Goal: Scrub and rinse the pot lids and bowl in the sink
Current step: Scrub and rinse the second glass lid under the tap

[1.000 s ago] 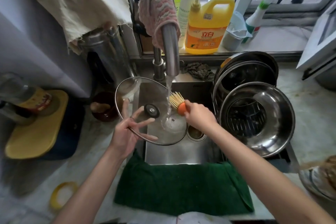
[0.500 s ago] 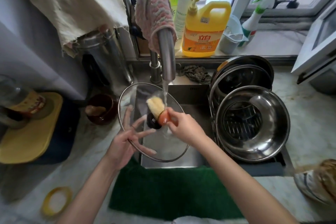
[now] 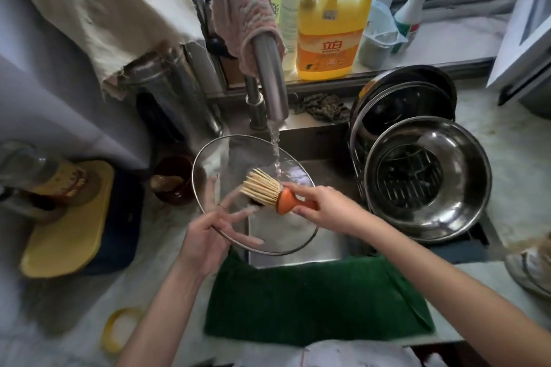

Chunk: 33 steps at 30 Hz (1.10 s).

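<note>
My left hand (image 3: 208,235) holds a round glass lid (image 3: 229,155) by its near rim, tilted over the sink (image 3: 298,253), with my fingers spread behind the glass. Water from the faucet (image 3: 268,77) runs onto the lid. My right hand (image 3: 325,205) grips the orange handle of a scrubbing brush (image 3: 264,188), whose pale bristles press on the lid's centre and hide its black knob. A steel bowl (image 3: 468,188) sits in the rack at the right, with a steamer insert inside it.
Steel pots (image 3: 402,101) stand behind the bowl. A green cloth (image 3: 313,301) hangs over the sink's front edge. A yellow detergent jug (image 3: 331,33) and bottles line the sill. At the left are a dark small bowl (image 3: 173,179) and a yellow board (image 3: 65,232).
My right hand brought the brush from under the water stream at the lid's right onto the lid's centre, over the knob. My left hand keeps holding the lid.
</note>
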Tool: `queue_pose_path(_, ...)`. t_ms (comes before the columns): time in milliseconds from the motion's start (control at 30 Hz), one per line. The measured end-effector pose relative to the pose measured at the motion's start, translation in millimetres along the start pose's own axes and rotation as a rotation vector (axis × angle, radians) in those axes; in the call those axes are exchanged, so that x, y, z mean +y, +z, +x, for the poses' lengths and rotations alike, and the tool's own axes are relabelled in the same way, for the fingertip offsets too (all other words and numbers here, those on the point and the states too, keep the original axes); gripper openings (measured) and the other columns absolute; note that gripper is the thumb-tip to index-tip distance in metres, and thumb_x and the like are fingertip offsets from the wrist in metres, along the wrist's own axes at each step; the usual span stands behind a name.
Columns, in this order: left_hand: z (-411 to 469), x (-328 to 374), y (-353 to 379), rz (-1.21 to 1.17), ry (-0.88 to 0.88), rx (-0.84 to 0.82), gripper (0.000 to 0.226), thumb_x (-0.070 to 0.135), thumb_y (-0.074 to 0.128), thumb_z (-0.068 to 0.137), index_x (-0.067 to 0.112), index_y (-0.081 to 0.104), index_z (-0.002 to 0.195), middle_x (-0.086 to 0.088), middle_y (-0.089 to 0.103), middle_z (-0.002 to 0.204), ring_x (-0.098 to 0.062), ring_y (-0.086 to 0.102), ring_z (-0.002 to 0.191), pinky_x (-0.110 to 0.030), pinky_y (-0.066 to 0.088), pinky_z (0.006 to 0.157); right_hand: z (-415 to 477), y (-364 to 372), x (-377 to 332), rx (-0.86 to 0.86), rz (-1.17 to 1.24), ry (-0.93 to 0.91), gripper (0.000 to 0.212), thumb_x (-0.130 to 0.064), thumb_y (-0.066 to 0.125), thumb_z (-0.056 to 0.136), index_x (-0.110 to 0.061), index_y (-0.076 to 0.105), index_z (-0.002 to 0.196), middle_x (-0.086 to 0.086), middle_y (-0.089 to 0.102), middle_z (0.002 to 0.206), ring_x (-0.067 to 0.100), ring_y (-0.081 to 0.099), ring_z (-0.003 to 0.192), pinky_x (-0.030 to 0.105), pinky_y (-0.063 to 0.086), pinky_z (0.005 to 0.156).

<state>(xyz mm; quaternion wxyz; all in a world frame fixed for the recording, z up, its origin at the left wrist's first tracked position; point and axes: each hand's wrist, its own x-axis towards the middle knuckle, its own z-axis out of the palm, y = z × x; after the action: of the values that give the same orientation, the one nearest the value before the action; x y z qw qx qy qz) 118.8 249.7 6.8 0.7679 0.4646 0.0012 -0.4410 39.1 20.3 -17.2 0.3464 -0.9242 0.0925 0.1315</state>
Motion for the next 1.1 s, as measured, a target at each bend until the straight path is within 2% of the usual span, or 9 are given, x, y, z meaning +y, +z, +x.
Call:
queue_pose_path(100, 3, -1, 2, -0.044, 0.003, 0.008, 0.11, 0.002, 0.054, 0.049, 0.055, 0.024, 0.14, -0.009, 0.045, 0.142, -0.046, 0.054, 0.117, -0.074, 0.046, 0.07, 15, -14, 22, 0.093, -0.18, 0.183, 0.057, -0.039, 0.057, 0.091, -0.042, 0.034, 0.144, 0.006, 0.064, 0.123, 0.028, 0.062, 0.105, 0.039, 0.05, 0.084)
queue_pose_path(200, 11, -8, 11, -0.031, -0.017, 0.017, 0.104, -0.005, 0.045, 0.056, 0.055, 0.024, 0.14, -0.011, 0.038, 0.146, -0.045, 0.054, 0.118, -0.079, 0.041, 0.073, 37, -9, 0, 0.192, 0.03, 0.14, 0.057, -0.032, 0.06, 0.09, -0.034, 0.04, 0.143, 0.008, 0.066, 0.121, 0.027, 0.062, 0.107, 0.036, 0.05, 0.086)
queue_pose_path(300, 11, -8, 13, 0.006, -0.008, 0.008, 0.1, -0.002, 0.041, 0.06, 0.045, 0.019, 0.146, -0.012, 0.048, 0.139, -0.038, 0.058, 0.113, -0.075, 0.044, 0.071, 27, -3, -30, 0.015, 0.212, -0.069, 0.05, -0.024, 0.063, 0.09, -0.028, 0.049, 0.138, 0.001, 0.067, 0.119, 0.017, 0.066, 0.093, 0.028, 0.051, 0.081)
queue_pose_path(400, 7, -10, 2, -0.096, -0.005, 0.009, 0.112, 0.001, 0.06, 0.051, 0.041, 0.019, 0.147, -0.011, 0.056, 0.132, -0.038, 0.061, 0.109, -0.067, 0.049, 0.065, 4, -20, -11, -0.188, 0.031, -0.137, 0.056, -0.027, 0.061, 0.09, -0.04, 0.041, 0.141, -0.014, 0.058, 0.13, 0.002, 0.061, 0.083, 0.02, 0.05, 0.077)
queue_pose_path(467, 3, -12, -4, -0.178, -0.015, -0.039, 0.122, 0.003, 0.073, 0.041, 0.049, 0.023, 0.144, -0.012, 0.052, 0.134, -0.048, 0.056, 0.113, -0.068, 0.05, 0.063, 6, -34, 5, -0.138, -0.138, -0.032, 0.055, -0.032, 0.059, 0.092, -0.042, 0.038, 0.142, -0.002, 0.064, 0.123, 0.006, 0.059, 0.081, 0.025, 0.048, 0.076)
queue_pose_path(600, 7, -11, 3, -0.099, -0.051, -0.054, 0.109, -0.005, 0.048, 0.055, 0.05, 0.019, 0.144, -0.013, 0.041, 0.145, -0.049, 0.053, 0.116, -0.076, 0.043, 0.067, 30, -18, -15, 0.044, -0.142, 0.068, 0.058, -0.04, 0.053, 0.095, -0.038, 0.028, 0.147, 0.009, 0.061, 0.129, 0.027, 0.06, 0.109, 0.039, 0.048, 0.091)
queue_pose_path(733, 7, -7, -4, -0.05, -0.027, -0.06, 0.102, -0.001, 0.04, 0.06, 0.051, 0.016, 0.145, -0.011, 0.044, 0.145, -0.045, 0.055, 0.116, -0.071, 0.048, 0.067, 7, -13, -25, -0.144, -0.06, -0.13, 0.05, -0.034, 0.056, 0.094, -0.036, 0.042, 0.142, -0.013, 0.058, 0.13, 0.002, 0.057, 0.085, 0.02, 0.044, 0.078)
queue_pose_path(933, 3, -1, -8, -0.121, -0.056, -0.117, 0.103, -0.004, 0.038, 0.059, 0.05, 0.019, 0.144, -0.014, 0.041, 0.146, -0.05, 0.052, 0.118, -0.069, 0.05, 0.063, 25, -25, 3, 0.147, -0.299, 0.203, 0.057, -0.037, 0.05, 0.095, -0.043, 0.027, 0.146, 0.011, 0.064, 0.12, 0.03, 0.061, 0.103, 0.037, 0.049, 0.079)
queue_pose_path(1100, 10, 0, -8, -0.09, -0.063, -0.158, 0.108, -0.001, 0.054, 0.055, 0.046, 0.019, 0.146, -0.021, 0.042, 0.143, -0.054, 0.047, 0.12, -0.07, 0.049, 0.067, 17, -6, -39, 0.029, -0.107, -0.089, 0.052, -0.031, 0.056, 0.092, -0.04, 0.04, 0.141, -0.001, 0.063, 0.126, 0.022, 0.062, 0.1, 0.034, 0.05, 0.082)
